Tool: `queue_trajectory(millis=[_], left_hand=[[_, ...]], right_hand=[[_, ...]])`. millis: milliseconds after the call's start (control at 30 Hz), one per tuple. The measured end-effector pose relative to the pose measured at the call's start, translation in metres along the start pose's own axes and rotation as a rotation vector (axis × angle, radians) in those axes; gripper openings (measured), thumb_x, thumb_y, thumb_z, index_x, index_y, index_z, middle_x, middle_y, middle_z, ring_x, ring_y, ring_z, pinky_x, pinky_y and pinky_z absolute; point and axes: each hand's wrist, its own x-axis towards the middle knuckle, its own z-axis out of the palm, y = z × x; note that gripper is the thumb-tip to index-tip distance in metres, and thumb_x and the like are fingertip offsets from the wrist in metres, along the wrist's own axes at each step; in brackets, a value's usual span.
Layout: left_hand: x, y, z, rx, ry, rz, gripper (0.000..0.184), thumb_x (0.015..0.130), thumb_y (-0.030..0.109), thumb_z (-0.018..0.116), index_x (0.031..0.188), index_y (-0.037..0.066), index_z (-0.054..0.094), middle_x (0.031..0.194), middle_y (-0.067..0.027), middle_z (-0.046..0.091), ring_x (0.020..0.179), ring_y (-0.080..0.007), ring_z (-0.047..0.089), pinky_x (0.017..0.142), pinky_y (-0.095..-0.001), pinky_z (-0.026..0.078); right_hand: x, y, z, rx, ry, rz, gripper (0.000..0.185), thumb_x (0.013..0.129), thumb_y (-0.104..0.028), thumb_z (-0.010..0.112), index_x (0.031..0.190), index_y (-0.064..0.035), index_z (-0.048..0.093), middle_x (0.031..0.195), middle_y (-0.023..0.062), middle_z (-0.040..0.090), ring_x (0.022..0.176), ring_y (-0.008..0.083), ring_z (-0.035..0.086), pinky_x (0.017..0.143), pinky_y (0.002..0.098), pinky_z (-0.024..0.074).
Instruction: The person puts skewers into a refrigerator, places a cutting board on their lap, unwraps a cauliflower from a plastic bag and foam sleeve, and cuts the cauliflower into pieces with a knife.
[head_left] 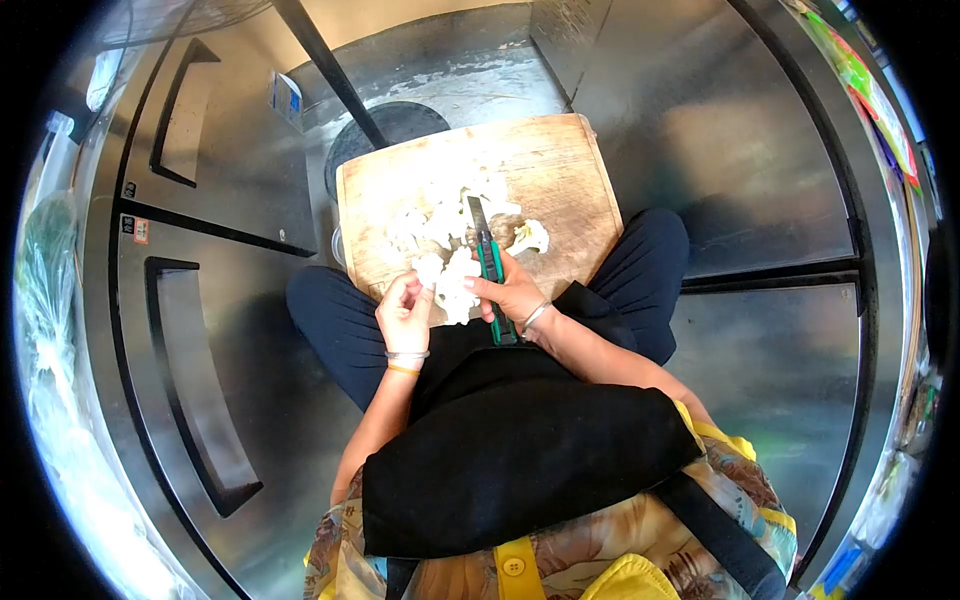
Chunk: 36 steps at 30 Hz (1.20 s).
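Observation:
My right hand [512,292] is wrapped round a green and black utility knife [490,262], whose blade points away from me over the board. White cauliflower [457,288] is between my two hands, above the near edge of the wooden board [575,190]. The fingers of my left hand [405,308] pinch the left side of this cauliflower. Cut florets [440,222] lie in a loose group in the middle of the board, and one separate floret [529,237] sits to the right of the knife.
Steel cabinets with black handles [190,380] stand on the left, and more steel doors [760,370] on the right. Beyond the board are a dark round lid-like disc [410,120] and a dark pole [335,75]. My knees flank the board.

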Motion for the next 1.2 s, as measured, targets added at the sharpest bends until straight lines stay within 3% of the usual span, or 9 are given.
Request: queue_trajectory(millis=[267, 367, 467, 600, 667, 800, 933, 1133, 1200], left_hand=[[0.004, -0.006, 0.001, -0.065, 0.006, -0.042, 0.010, 0.086, 0.003, 0.060, 0.095, -0.001, 0.059, 0.083, -0.0014, 0.061, 0.074, -0.0053, 0.054, 0.067, -0.0206, 0.046], [0.006, -0.029, -0.002, -0.188, 0.020, -0.090, 0.014, 0.088, 0.004, 0.056, 0.101, 0.001, 0.058, 0.091, -0.0038, 0.062, 0.076, -0.0072, 0.056, 0.067, -0.0228, 0.047], [0.002, -0.008, 0.003, -0.495, 0.027, -0.251, 0.018, 0.089, 0.005, 0.053, 0.107, 0.003, 0.056, 0.097, -0.0066, 0.062, 0.079, -0.0120, 0.060, 0.067, -0.0261, 0.051], [0.001, -0.004, 0.001, -0.665, 0.020, -0.375, 0.019, 0.090, 0.007, 0.053, 0.109, 0.005, 0.055, 0.098, -0.0081, 0.063, 0.079, -0.0167, 0.062, 0.068, -0.0296, 0.053], [-0.001, -0.007, 0.001, -0.613, -0.070, -0.460, 0.021, 0.091, 0.010, 0.052, 0.112, 0.005, 0.054, 0.101, -0.0085, 0.063, 0.082, -0.0183, 0.062, 0.071, -0.0308, 0.054], [-0.007, -0.009, 0.002, -0.716, -0.099, -0.446, 0.027, 0.093, 0.014, 0.050, 0.118, 0.005, 0.049, 0.109, -0.0088, 0.060, 0.092, -0.0207, 0.062, 0.074, -0.0328, 0.054], [-0.009, 0.002, 0.002, -0.756, -0.172, -0.419, 0.027, 0.090, 0.011, 0.054, 0.115, 0.006, 0.051, 0.110, -0.0098, 0.059, 0.095, -0.0228, 0.060, 0.079, -0.0361, 0.053], [-0.008, 0.013, -0.003, -0.915, -0.341, -0.576, 0.042, 0.089, 0.011, 0.050, 0.129, 0.005, 0.040, 0.124, -0.0137, 0.051, 0.112, -0.0294, 0.052, 0.095, -0.0432, 0.045], [-0.005, 0.017, -0.007, -1.129, -0.359, -0.695, 0.053, 0.085, 0.006, 0.050, 0.135, 0.011, 0.035, 0.129, -0.0133, 0.047, 0.119, -0.0292, 0.046, 0.100, -0.0506, 0.038]], right_hand=[[0.000, 0.005, 0.003, -0.024, 0.009, -0.031, 0.050, 0.078, -0.020, 0.073, 0.114, -0.0064, 0.042, 0.071, 0.0028, 0.054, 0.043, 0.0095, 0.047, 0.037, 0.0236, 0.0395], [-0.002, 0.002, 0.002, 0.020, 0.024, -0.057, 0.045, 0.080, -0.022, 0.071, 0.112, -0.0068, 0.042, 0.078, 0.0052, 0.058, 0.043, 0.0099, 0.048, 0.037, 0.0239, 0.0393], [-0.009, -0.007, -0.001, 0.141, -0.036, -0.003, 0.041, 0.087, -0.019, 0.062, 0.118, -0.0055, 0.040, 0.104, 0.0142, 0.062, 0.046, 0.0110, 0.049, 0.043, 0.0234, 0.0418], [-0.005, 0.002, -0.002, -0.002, -0.046, -0.103, 0.044, 0.085, -0.015, 0.064, 0.120, -0.0062, 0.039, 0.098, 0.0129, 0.063, 0.047, 0.0106, 0.049, 0.042, 0.0232, 0.0417], [-0.004, 0.004, 0.002, -0.078, -0.069, -0.164, 0.050, 0.082, -0.008, 0.066, 0.124, -0.0066, 0.039, 0.085, 0.0078, 0.061, 0.047, 0.0096, 0.049, 0.041, 0.0225, 0.0409], [-0.006, -0.001, 0.005, -0.111, -0.101, -0.203, 0.051, 0.078, -0.002, 0.068, 0.120, -0.0080, 0.041, 0.081, 0.0007, 0.048, 0.049, 0.0067, 0.048, 0.040, 0.0213, 0.0406], [-0.005, -0.002, 0.005, -0.127, -0.067, -0.222, 0.047, 0.079, -0.003, 0.068, 0.118, -0.0079, 0.043, 0.079, 0.0013, 0.049, 0.050, 0.0075, 0.049, 0.041, 0.0213, 0.0407], [0.000, 0.004, 0.000, -0.052, -0.084, -0.215, 0.046, 0.079, -0.004, 0.068, 0.117, -0.0081, 0.043, 0.080, 0.0018, 0.050, 0.050, 0.0079, 0.048, 0.040, 0.0216, 0.0399], [-0.001, 0.003, 0.000, -0.066, -0.044, -0.221, 0.045, 0.079, -0.004, 0.069, 0.115, -0.0076, 0.043, 0.079, 0.0012, 0.050, 0.049, 0.0077, 0.048, 0.040, 0.0214, 0.0394]])
